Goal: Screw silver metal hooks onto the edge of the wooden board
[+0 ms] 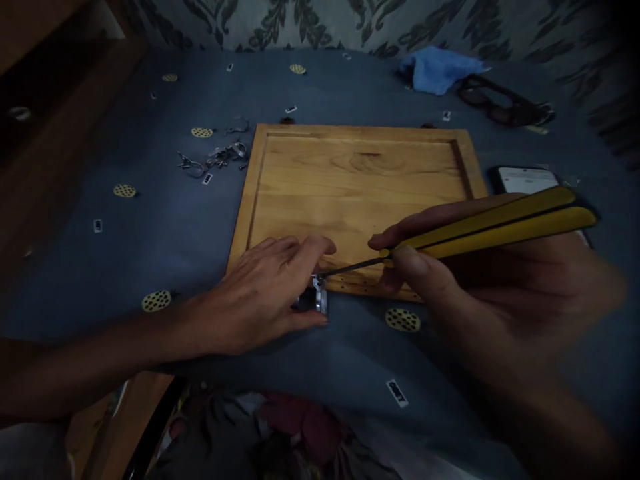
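A shallow wooden panel (310,180) with a raised rim lies flat on the cloth. At its near edge sits a small shiny metal fitting (321,297). My left hand (255,293) is closed around this fitting, with fingers above it on the wood and the thumb below. My right hand (480,293) grips a screwdriver (490,223) by its yellow, black-striped handle. The thin dark shaft slants down to the left, and its tip meets the top of the fitting. Whether a screw is under the tip cannot be made out. Small dark holes dot the rim right of the fitting.
Loose metal fittings and small screws (225,157) lie left of the panel. Behind my right hand is a phone (527,179). Dark glasses (505,107) and a blue cloth (440,70) lie at the back right. Wooden furniture (75,127) stands along the left.
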Available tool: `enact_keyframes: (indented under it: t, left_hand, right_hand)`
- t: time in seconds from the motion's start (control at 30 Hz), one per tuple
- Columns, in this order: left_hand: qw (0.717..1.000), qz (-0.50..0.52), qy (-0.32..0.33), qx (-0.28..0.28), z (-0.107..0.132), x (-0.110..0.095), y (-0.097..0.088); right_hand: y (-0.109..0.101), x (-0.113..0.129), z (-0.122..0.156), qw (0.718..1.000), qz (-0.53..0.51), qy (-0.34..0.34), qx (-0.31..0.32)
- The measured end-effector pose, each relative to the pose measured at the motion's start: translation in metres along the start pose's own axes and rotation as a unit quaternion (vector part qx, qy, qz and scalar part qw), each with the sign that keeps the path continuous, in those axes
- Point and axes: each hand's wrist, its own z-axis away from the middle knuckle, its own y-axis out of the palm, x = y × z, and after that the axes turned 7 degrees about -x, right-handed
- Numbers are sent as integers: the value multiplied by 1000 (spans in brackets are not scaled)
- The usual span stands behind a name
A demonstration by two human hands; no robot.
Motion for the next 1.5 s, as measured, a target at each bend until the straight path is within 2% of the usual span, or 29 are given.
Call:
enact_keyframes:
  t: [0.3, 0.57, 0.67, 0.83, 0.93, 1.2, 1.4, 1.5]
  left_hand:
    - [1000, 15, 2, -9, 0, 1, 1]
    - [1000, 21, 4, -12, 1, 4, 4]
    - [1000, 16, 8, -11, 1, 4, 3]
    - [1000, 11, 15, -13, 0, 2, 2]
    - [1000, 11, 13, -7, 0, 2, 1]
    - [1000, 10, -1, -1, -1, 1, 1]
    - [1000, 12, 5, -3, 0, 0, 0]
    - [1000, 8, 6, 0, 0, 1, 0]
  right_hand:
    - [-1, 0, -1, 999, -19, -18, 28]
    - [3, 10, -11, 995, 49, -61, 64]
    - [5, 13, -17, 996, 53, -29, 73]
    - [2, 12, -23, 991, -35, 34, 126]
    - [-1, 11, -23, 986, -42, 60, 148]
    - [-1, 6, -16, 994, -6, 18, 106]
    - [-2, -5, -11, 1000, 2, -20, 9]
    - [-3, -7, -10, 1000, 6, -11, 12]
